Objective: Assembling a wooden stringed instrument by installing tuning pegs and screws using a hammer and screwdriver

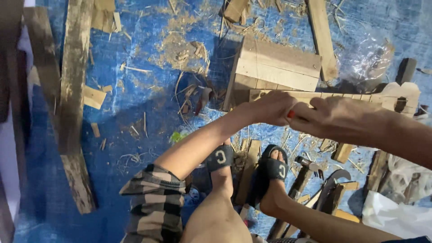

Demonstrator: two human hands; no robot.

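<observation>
Blue tarp (135,117) underlies both hands, left hand (265,109) and right hand (335,118), fingers closed around a small red-tipped tool (291,114) over a light, stiff wooden strip (360,97), best gripped mid-length.

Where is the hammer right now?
In the head view, the hammer lies on the blue tarp at lower right, just right of the sandalled right foot, beside a curved blade.

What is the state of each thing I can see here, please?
Left hand: closed on a small red object.
Right hand: fingers pinch the same red object.
Wooden strip: lying across the wooden block, behind the hands.
Wooden block: resting on the blue tarp.
Hammer: lying unused by the feet.
Long plank: lying flat on the tarp.
</observation>
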